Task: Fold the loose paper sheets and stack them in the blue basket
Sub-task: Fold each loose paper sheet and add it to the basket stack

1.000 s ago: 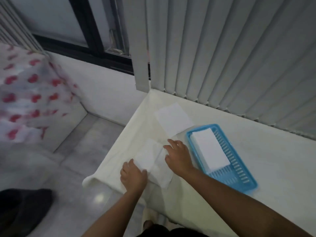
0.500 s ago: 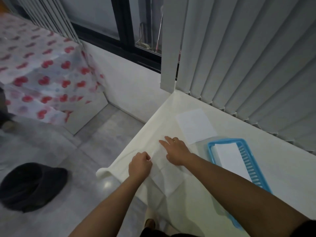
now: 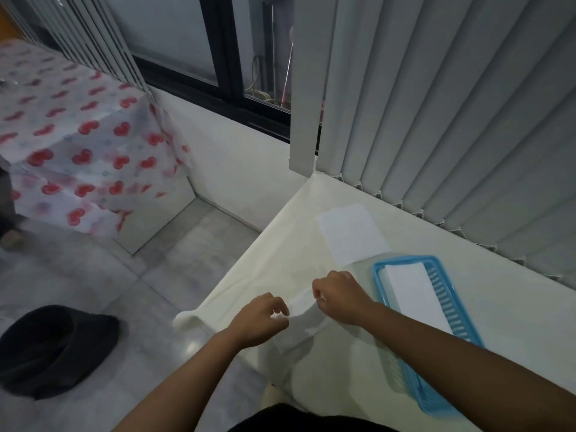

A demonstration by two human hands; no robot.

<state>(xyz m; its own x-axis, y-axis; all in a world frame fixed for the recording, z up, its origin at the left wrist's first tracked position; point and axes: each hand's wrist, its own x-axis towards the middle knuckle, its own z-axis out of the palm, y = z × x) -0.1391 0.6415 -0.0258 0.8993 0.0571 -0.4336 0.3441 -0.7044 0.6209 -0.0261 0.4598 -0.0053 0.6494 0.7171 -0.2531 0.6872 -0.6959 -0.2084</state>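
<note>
A table (image 3: 514, 307) under a cream cloth meets grey vertical blinds (image 3: 452, 120) at 1 o'clock; tiled floor (image 3: 140, 307) lies at 9. Near the table's corner, the left hand (image 3: 260, 319) and right hand (image 3: 341, 296) each pinch an end of a paper sheet (image 3: 300, 327). At 3 o'clock, the blue basket (image 3: 381, 275) holds folded paper (image 3: 414, 297); its near end is hidden by the right arm. Another sheet (image 3: 350, 233) lies flat at 12.
</note>
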